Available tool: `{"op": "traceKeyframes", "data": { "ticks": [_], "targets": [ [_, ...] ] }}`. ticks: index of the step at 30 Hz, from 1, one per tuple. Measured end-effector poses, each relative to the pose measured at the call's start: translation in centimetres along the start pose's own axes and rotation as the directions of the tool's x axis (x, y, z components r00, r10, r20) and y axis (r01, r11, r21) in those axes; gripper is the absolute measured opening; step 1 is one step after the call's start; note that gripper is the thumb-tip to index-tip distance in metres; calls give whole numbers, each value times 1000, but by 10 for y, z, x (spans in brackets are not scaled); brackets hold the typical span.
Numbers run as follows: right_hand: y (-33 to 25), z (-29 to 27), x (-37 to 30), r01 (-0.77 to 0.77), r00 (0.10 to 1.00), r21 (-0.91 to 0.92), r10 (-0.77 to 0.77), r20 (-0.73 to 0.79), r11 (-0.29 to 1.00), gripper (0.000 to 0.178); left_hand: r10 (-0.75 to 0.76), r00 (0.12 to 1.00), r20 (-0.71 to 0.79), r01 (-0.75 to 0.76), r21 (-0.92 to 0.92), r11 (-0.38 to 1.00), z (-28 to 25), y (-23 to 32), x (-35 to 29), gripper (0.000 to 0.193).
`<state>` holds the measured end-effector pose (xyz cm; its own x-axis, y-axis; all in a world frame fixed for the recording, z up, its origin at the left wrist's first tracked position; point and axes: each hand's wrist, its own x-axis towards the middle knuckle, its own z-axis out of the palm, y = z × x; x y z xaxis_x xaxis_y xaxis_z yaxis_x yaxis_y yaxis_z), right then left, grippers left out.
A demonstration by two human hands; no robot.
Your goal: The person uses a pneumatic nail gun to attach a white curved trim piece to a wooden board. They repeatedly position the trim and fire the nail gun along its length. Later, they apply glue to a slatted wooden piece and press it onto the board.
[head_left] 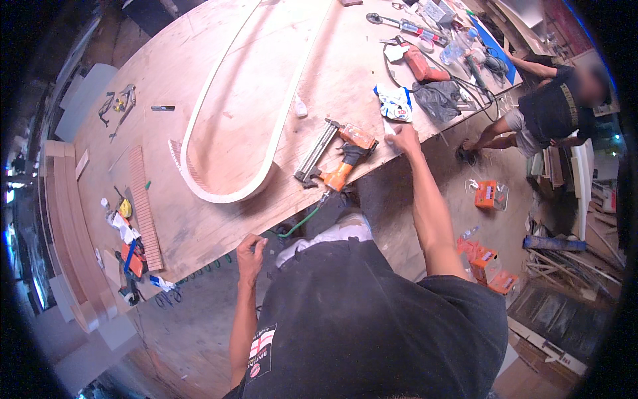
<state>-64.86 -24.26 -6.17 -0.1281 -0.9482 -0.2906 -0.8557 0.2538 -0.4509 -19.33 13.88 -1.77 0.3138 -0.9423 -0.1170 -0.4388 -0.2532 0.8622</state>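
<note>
At the near table edge, my right hand [403, 138] has its fingers pinched together on a small white piece [391, 124], whose kind I cannot make out. Just beyond it lies a crumpled white and blue plastic packet [395, 102]. My left hand [250, 256] hangs beside the table edge, its fingers curled in; whether anything is in them does not show. Between my hands an orange and black nail gun [347, 157] lies on its side, joined to a green air hose [300, 225]. Left of it stands a long U-shaped strip of bent wood [226, 195].
The wooden table [126, 73] also bears a red power drill [421, 65], a black plastic bag [438, 98], a caulking gun [405, 26], clamps [121, 106] and a slatted strip [144, 206]. Another person [555, 103] stands at the right. Orange boxes [488, 194] sit on the floor.
</note>
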Motion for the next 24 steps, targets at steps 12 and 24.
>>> {"op": "traceKeyframes", "data": {
  "ticks": [12, 24],
  "targets": [
    [26, -51, -26, -7, 944, 854, -279, 178, 520, 27, 64, 994, 93, -67, 37, 997, 152, 109, 62, 9],
    [52, -112, 24, -8, 933, 906, -322, 159, 423, 34, 85, 972, -221, -16, 295, 955, 199, 162, 199, 32]
  ]
}}
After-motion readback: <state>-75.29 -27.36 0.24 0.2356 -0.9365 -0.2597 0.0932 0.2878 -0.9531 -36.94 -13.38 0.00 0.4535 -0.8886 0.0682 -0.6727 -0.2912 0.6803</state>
